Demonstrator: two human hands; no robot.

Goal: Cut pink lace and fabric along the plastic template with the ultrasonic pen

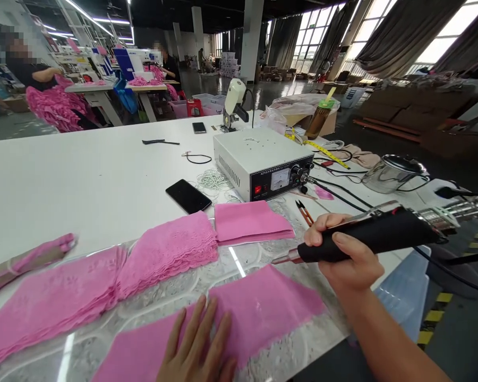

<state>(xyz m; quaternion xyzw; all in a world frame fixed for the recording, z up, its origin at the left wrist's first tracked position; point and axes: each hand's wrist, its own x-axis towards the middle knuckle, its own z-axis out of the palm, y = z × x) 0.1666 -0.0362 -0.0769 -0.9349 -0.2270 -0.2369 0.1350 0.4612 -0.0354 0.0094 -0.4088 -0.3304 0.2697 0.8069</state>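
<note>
My left hand (199, 347) lies flat with fingers spread on pink fabric pieces (265, 307), across the place where two of them meet. My right hand (348, 252) is wrapped round a black handheld ultrasonic welder (390, 231). Its metal tip points left, just above the far corner of the right-hand piece; I cannot tell whether it touches. Beyond the hands lie a stack of scallop-edged pink lace pieces (171, 249) and a smooth folded pink stack (250, 220). A clear patterned mat (191, 281) covers the table beneath the fabric.
A grey power box (258, 159) with a meter and cables stands behind the stacks. Around it are a black phone (188, 196), thread snips (304, 212), a glass pot (392, 175) and a cutting machine (235, 103). People sit at sewing machines (137, 61) further back.
</note>
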